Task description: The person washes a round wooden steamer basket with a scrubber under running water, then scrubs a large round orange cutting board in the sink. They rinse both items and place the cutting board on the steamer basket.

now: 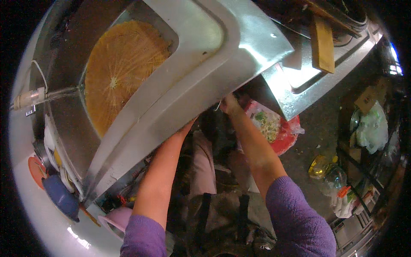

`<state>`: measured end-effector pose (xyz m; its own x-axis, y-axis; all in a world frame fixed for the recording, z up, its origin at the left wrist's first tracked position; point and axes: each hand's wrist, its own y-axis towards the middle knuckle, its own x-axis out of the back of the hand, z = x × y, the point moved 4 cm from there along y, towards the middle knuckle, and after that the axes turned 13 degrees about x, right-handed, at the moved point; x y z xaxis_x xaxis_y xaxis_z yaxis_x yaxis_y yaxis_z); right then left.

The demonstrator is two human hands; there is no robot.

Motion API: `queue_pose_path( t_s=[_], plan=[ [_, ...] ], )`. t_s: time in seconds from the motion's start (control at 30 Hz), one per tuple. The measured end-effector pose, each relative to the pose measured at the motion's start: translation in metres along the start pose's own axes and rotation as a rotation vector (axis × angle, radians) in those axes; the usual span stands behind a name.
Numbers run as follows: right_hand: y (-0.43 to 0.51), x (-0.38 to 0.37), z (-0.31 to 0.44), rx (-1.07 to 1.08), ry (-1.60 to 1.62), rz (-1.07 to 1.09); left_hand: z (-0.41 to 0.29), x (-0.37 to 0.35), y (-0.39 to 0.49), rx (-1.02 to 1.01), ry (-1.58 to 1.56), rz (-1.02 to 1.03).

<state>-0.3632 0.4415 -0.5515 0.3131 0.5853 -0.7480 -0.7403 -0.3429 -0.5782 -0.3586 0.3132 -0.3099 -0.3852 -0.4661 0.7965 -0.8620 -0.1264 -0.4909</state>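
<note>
Both my forearms reach forward under the front edge of a metal sink unit (173, 106). My left hand is hidden beneath that edge. Only the back part of my right hand (228, 104) shows, at the edge near a thin white strip or cord; its fingers are hidden. Just right of it, low down, a red basin (290, 135) lined with clear plastic holds chopped pale and green food (266, 125). A round woven tray (125, 70) lies in the sink basin on the left.
A wooden block (322, 45) juts over a second metal surface (285, 102) at the right. Plastic bottles (334, 178) and a pale green plastic bag (372, 128) lie farther right. A blue bowl (61, 196) and pink container (117, 217) are at lower left.
</note>
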Motion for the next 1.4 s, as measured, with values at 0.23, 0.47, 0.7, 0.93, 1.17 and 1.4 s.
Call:
queue_pose_path(
  t_s=[0.23, 0.47, 0.7, 0.93, 1.17, 1.4],
  plan=[
    [0.014, 0.031, -0.018, 0.008, -0.068, -0.08, -0.025, 0.026, -0.012, 0.145, -0.221, -0.017],
    [-0.06, -0.023, 0.041, -0.029, -0.158, -0.151, -0.03, 0.015, -0.015, 0.049, -0.086, -0.005],
    [-0.257, -0.137, 0.136, 0.069, -0.009, 0.19, -0.096, 0.07, -0.175, -0.296, -0.542, 0.84],
    [-0.337, -0.235, 0.234, 0.185, -0.469, 0.102, 0.038, 0.261, -0.196, -0.312, -1.1, 0.385],
    [-0.238, -0.421, 0.177, -0.084, 0.03, 0.278, 0.275, 0.235, -0.084, 0.742, -0.519, -0.655],
    [-0.105, -0.499, 0.026, -0.161, -0.387, 0.144, 0.359, 0.193, -0.02, 0.993, -0.4, -0.928]
  ],
)
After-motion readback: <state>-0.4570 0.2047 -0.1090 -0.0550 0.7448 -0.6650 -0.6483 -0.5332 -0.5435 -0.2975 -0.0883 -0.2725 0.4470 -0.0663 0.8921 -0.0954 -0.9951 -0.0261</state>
